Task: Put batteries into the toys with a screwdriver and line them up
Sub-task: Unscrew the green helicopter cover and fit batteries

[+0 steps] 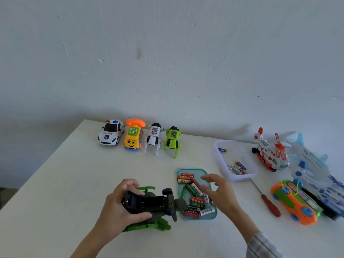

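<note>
**Battery Fitting Station: Green Toy Held Underside Up, Right Hand Over Battery Tray**

The left hand (121, 203) grips a dark green toy plane (152, 205) near the front edge of the white table (65, 183). The fingers curl over the far side of the body and the thumb presses on the near side. The toy is turned so that its open black battery compartment (141, 201) faces up. A wheel (167, 191) projects upward at the right end, and bright green wing parts show above and below the hand.

The right hand (219, 192) hovers over a light blue tray (197, 171) just right of the toy. Its fingers are spread and relaxed and hold nothing. The tray contains a loose pile of batteries (193, 200) with red, green and white casings.

A clear tub (232, 178) stands behind and to the right of the tray, with a few smaller batteries inside. A screwdriver (270, 204) with a red handle lies on the table right of the right hand, its shaft pointing toward the tub.

Four toys stand in a row along the far edge of the table: a police car (111, 135), a yellow phone car (133, 137), a white robot dog (154, 138) and a green robot dog (173, 140).

At the right side lie a white and red helicopter (270, 151), a blue and white airplane (316, 174) and an orange and green car (296, 203).
</note>
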Demonstrator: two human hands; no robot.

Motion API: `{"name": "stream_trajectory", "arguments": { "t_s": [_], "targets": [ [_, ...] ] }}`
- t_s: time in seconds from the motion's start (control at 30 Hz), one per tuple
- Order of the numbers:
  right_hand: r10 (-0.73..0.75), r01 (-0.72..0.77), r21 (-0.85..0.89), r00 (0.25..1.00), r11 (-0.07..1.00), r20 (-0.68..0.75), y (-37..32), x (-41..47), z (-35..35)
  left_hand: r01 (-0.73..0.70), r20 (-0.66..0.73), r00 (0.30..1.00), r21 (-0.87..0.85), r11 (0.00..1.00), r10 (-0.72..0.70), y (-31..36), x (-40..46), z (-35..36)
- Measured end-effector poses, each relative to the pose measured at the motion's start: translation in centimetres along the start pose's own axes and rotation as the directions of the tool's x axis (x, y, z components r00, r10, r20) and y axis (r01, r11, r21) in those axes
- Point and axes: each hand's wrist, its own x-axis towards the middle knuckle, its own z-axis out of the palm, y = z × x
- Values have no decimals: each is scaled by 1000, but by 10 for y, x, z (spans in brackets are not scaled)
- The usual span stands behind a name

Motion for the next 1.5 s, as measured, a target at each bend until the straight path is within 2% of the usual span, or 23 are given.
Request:
{"name": "stream_trajectory", "arguments": {
  "t_s": [0.03,0.1,0.23,0.37,0.53,0.7,0.8,0.93,1.07,1.23,1.3,1.4,1.5],
  "targets": [
    [67,-69,-80,997,994,-37,2,5,1,-1,7,1000,3,1000,1,-1,0,-1],
    [160,-161,-218,987,963,-19,7,13,6,-1,25,1000,13,1000,0,-2,0,-1],
    [252,-211,-435,967,875,37,10,24,22,-2,44,999,28,1000,0,-5,-2,-1],
    [238,-204,-480,971,853,9,8,30,34,-25,57,998,40,999,22,-5,-5,-1],
    [239,-226,-441,971,868,-27,6,33,39,-59,78,996,71,996,53,-5,-6,-2],
    [255,-264,-498,963,826,-88,6,31,37,-53,101,994,107,993,42,-4,-5,-10],
    [155,-184,-465,983,866,-100,3,30,39,-45,118,992,110,993,32,-4,-5,-13],
    [-65,98,-458,994,883,89,-10,42,46,-37,107,994,88,995,27,-5,-8,-12],
    [-132,215,-561,974,799,186,-17,57,55,-52,87,995,67,996,46,-5,-14,-10],
    [-160,346,-719,935,603,316,-22,70,57,-34,65,997,43,998,32,-2,-16,-10],
    [-157,364,-729,928,580,338,-21,72,58,-29,59,998,48,998,26,0,-15,-9],
    [-147,352,-686,929,636,340,-24,71,56,-36,52,998,66,997,33,0,-15,-7],
    [-100,218,-530,965,820,242,-35,61,46,-27,39,999,59,998,25,-2,-16,-5]
  ]
}}
